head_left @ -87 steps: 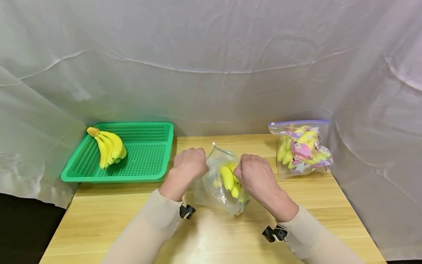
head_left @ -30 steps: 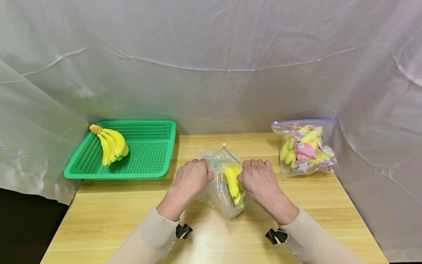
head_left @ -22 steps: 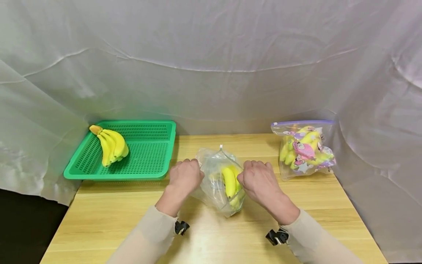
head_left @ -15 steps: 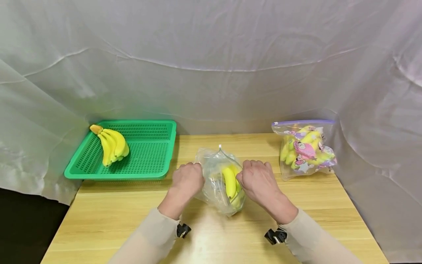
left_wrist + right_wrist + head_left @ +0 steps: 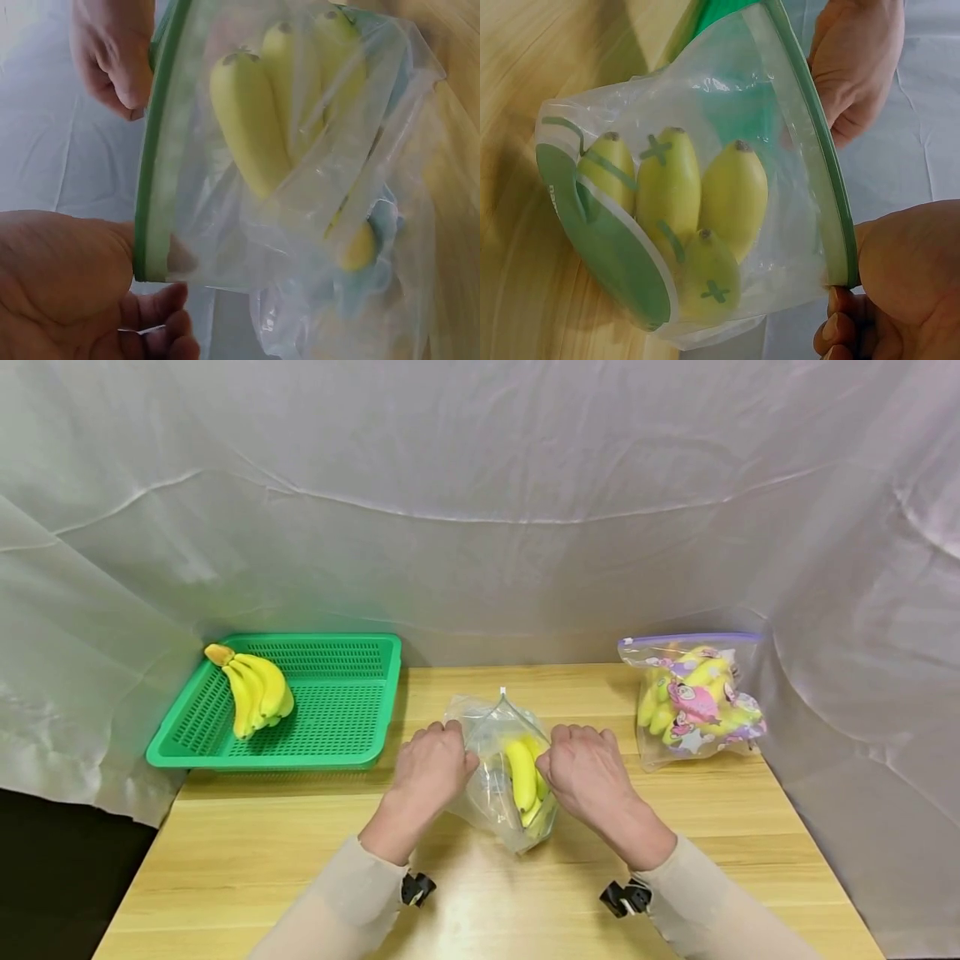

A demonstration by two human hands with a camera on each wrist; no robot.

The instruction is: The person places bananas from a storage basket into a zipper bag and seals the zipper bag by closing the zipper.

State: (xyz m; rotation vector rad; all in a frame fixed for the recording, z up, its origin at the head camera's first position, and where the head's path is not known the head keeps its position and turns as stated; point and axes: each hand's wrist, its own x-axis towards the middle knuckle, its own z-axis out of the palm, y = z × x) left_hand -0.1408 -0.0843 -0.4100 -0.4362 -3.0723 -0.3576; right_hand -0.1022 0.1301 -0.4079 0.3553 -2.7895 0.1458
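A clear zip bag (image 5: 491,797) with a green-edged mouth hangs just over the table between both hands, mouth spread apart. Inside it lies a bunch of yellow bananas (image 5: 522,777), seen through the plastic in both wrist views. My left hand (image 5: 431,768) pinches the left side of the rim between thumb and fingers. On the opposite side my right hand (image 5: 588,772) pinches the rim too, its thumb and fingertips at the corner of the green zip strip (image 5: 829,165) in the right wrist view. A white slider (image 5: 502,692) sits at the far corner of the mouth.
At the back left, a green plastic basket (image 5: 337,756) holds another banana bunch (image 5: 258,689) leaning on its left wall. A printed bag (image 5: 693,702) with a purple zip and bananas inside lies at the back right. Grey cloth (image 5: 480,585) walls the wooden table (image 5: 480,918).
My left hand has come nearer the body since the first frame, then shifted slightly out and back in, so the bag's mouth widened and narrowed a little. The right hand has barely moved.
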